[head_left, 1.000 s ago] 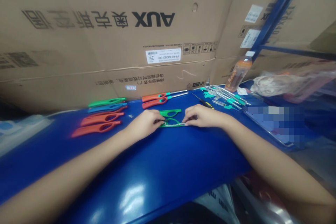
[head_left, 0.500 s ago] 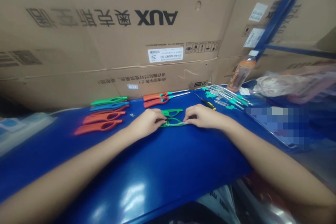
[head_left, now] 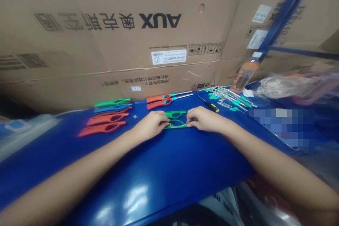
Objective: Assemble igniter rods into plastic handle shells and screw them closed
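Two green plastic shells lie one behind the other on the blue table: a far one and a near one. My left hand pinches a thin pale wire at the left part of the near shell. At its right end, my right hand has thumb and fingers pressed together on the same thin wire. The wire runs along the near shell between both hands. My fingertips hide the shell's ends.
Red, blue and green handles lie at left. Behind my hands are two orange lighters. A screwdriver, metal rods with teal parts, a bottle and plastic bags sit at right. Cardboard boxes stand behind.
The whole view has shifted slightly, with things appearing a little further right. Both hands keep their hold at the near green shell.
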Available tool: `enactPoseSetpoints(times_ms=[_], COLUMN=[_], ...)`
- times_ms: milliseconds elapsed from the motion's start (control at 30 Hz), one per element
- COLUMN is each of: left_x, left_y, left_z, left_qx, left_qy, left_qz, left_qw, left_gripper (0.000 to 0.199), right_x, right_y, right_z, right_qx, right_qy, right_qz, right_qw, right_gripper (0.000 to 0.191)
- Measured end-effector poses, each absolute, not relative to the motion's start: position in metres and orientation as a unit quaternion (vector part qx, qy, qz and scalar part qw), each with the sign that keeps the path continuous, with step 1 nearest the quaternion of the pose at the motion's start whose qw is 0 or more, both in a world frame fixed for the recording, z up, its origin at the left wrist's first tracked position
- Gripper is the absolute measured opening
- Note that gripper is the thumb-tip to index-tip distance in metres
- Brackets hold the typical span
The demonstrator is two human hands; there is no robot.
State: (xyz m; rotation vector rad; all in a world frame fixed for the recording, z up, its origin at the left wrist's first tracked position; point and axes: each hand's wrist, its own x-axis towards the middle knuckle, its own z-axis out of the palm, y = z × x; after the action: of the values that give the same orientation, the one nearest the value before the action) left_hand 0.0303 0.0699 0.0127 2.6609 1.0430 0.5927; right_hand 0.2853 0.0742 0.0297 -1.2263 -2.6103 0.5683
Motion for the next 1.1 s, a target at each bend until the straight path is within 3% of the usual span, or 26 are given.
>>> enactPoseSetpoints(times_ms=[267, 433, 667, 1100], left_x=[0.028, 0.028, 0.031, 0.028], left_y=[0.070, 0.065, 0.064, 0.055], left_z=[0.010, 0.011, 0.001, -0.003], left_qx=[0.910, 0.908, 0.896, 0.874], left_qy=[0.367, 0.375, 0.379, 0.356], left_qz=[0.177, 0.173, 0.213, 0.293], left_qw=[0.075, 0.066, 0.089, 0.149], left_gripper=[0.017, 0.021, 0.020, 0.021], right_x=[0.271, 0.261, 0.259, 0.261], right_y=[0.084, 0.070, 0.062, 0.064], right_z=[0.045, 0.041, 0.023, 0.015], right_qx=[-0.422, -0.397, -0.385, -0.382], right_qy=[-0.893, -0.910, -0.900, -0.893], right_qz=[0.155, 0.111, 0.160, 0.198], right_qw=[0.020, 0.042, 0.130, 0.133], right_gripper=[0.006, 0.036, 0.019, 0.011])
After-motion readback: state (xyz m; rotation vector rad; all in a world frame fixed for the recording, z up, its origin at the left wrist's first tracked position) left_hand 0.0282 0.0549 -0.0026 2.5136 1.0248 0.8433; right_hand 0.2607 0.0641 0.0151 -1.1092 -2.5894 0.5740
